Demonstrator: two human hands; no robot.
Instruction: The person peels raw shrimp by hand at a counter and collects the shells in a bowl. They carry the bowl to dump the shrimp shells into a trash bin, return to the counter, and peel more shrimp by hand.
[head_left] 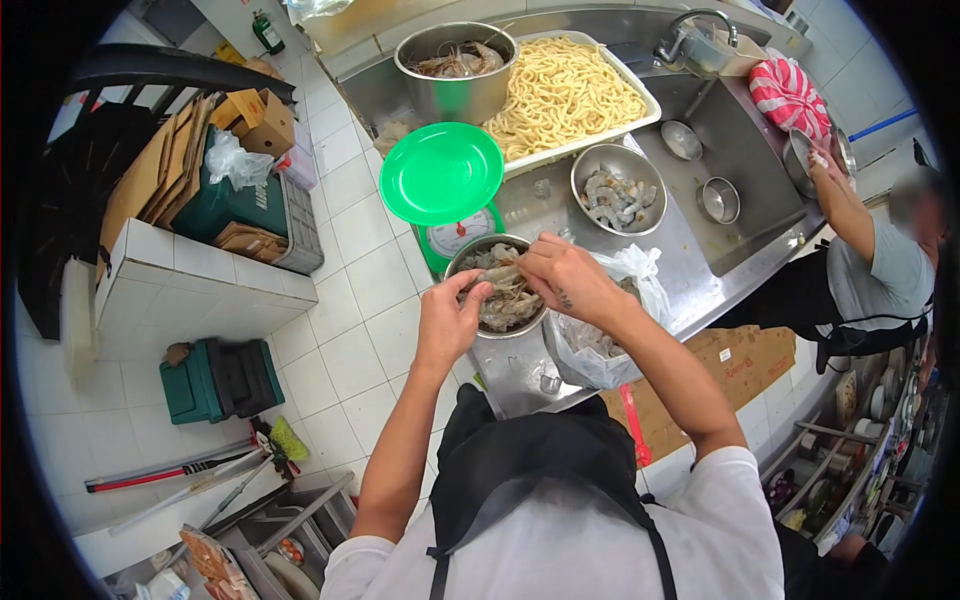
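Note:
Over a metal bowl (pixel 512 333) of shrimp shells and heads (pixel 508 308), both my hands meet on one shrimp (pixel 500 274). My left hand (pixel 449 318) pinches it from the left, thumb and finger closed. From the right, my right hand (pixel 570 280) grips its other end with bent fingers. A white plastic bag (pixel 600 365) with greyish shrimp in it lies just below my right wrist. Beyond that hand stands a steel bowl (pixel 652 213) holding peeled shrimp (pixel 617 197).
A green scale (pixel 440 175) stands beside the shell bowl. Behind are a pot (pixel 455 100) of whole shrimp and a white tray (pixel 652 112) of thick noodles (pixel 565 90). At right, a sink (pixel 745 150) holds small bowls; a co-worker (pixel 880 260) stands there. Boxes (pixel 175 160) are at left.

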